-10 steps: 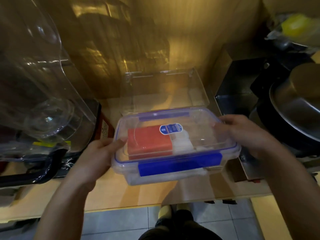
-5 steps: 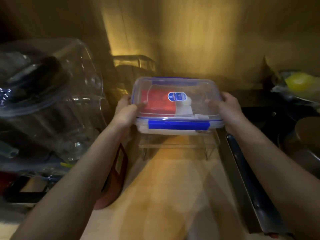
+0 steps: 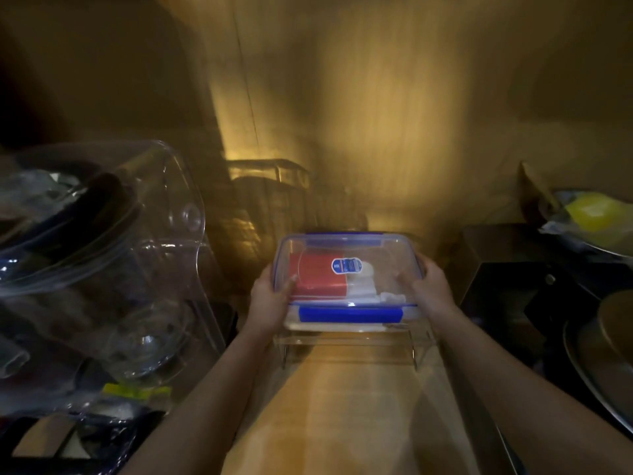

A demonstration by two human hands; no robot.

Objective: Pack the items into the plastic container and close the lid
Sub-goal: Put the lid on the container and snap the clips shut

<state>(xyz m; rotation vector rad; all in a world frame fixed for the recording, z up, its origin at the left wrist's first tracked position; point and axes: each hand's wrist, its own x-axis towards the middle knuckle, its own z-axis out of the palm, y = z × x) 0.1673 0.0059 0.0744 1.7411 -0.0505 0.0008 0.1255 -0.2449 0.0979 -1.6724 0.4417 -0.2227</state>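
A clear plastic container (image 3: 387, 255) with its lid on and blue clasps sits on top of a clear acrylic stand (image 3: 349, 344) at the back of a wooden shelf. Through the lid I see a red item (image 3: 315, 279) on the left and white items (image 3: 366, 286) beside it. The front blue clasp (image 3: 349, 314) lies flat against the container's wall. My left hand (image 3: 269, 298) grips the container's left end, thumb on the lid. Its right end is in my right hand (image 3: 430, 286).
A large clear plastic bin (image 3: 113, 269) full of glassware fills the left side. A wire rack (image 3: 270, 200) stands behind the container. Dark boxes (image 3: 507, 269), metal pans (image 3: 603, 358) and a yellow object (image 3: 596, 214) crowd the right. The wooden shelf (image 3: 342, 423) runs toward me.
Both hands carried the closed container away from me, from the shelf's near edge to the top of the clear stand at the back. My view tilted up with it.
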